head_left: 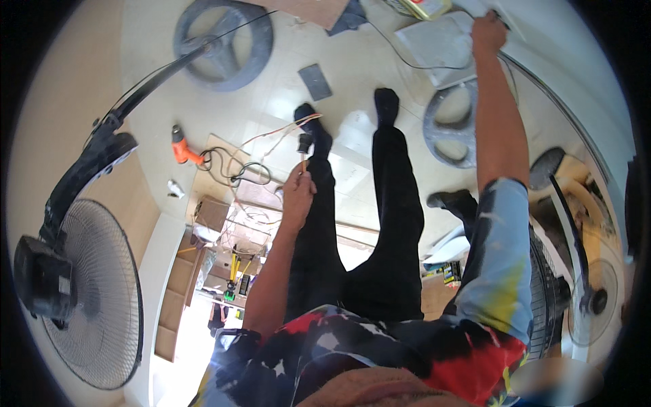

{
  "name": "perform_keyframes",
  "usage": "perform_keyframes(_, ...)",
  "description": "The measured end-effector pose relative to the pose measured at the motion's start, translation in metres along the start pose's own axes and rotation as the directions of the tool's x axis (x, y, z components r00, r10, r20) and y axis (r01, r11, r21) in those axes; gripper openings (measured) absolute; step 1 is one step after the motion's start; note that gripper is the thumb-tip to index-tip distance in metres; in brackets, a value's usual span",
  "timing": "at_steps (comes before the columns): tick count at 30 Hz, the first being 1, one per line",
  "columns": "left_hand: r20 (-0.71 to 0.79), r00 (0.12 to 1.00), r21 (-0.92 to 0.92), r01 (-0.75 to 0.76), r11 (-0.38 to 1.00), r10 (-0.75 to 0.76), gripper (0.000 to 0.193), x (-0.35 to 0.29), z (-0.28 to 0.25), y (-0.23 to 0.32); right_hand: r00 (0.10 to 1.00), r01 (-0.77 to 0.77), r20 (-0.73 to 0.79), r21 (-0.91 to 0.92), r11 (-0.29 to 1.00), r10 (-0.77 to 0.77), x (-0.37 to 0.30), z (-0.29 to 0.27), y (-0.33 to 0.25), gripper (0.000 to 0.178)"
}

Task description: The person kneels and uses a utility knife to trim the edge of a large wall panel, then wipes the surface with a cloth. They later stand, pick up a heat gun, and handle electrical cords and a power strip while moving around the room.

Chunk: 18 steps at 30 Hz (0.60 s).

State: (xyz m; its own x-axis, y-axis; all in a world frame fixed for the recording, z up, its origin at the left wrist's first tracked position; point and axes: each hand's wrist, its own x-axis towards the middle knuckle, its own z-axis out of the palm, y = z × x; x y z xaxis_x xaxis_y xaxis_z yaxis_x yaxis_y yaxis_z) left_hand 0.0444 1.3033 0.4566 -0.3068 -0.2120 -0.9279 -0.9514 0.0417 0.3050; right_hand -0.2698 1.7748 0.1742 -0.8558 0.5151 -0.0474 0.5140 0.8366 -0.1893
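Where left grip ends, seemingly a brush protrudes

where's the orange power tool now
In the head view, the orange power tool lies on the floor, left of the left hand, beside a looped black cord.

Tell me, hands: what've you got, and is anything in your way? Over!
Left hand: holding thin black-ended item. Right hand: at small dark thing, grip unclear. Orange power tool lying left, apart from both hands.
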Motion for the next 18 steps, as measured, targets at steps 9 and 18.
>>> perform_keyframes(9, -0.015, 1.0, 0.006, -0.008, 1.0, 0.008, 0.036, 0.007, 0.001, 0.011, 0.901, -0.066, 0.419, -0.117, 0.991, 0.11, -0.148, 0.006, -0.056, 0.047)
perform_keyframes(18, -0.002, 0.981, 0.066, -0.195, 0.979, 0.196, 0.04, 0.018, 0.02, 0.077, 0.526, -0.58, 0.848, 0.407, 0.706, -0.057, -0.463, -0.098, -0.133, 0.066)
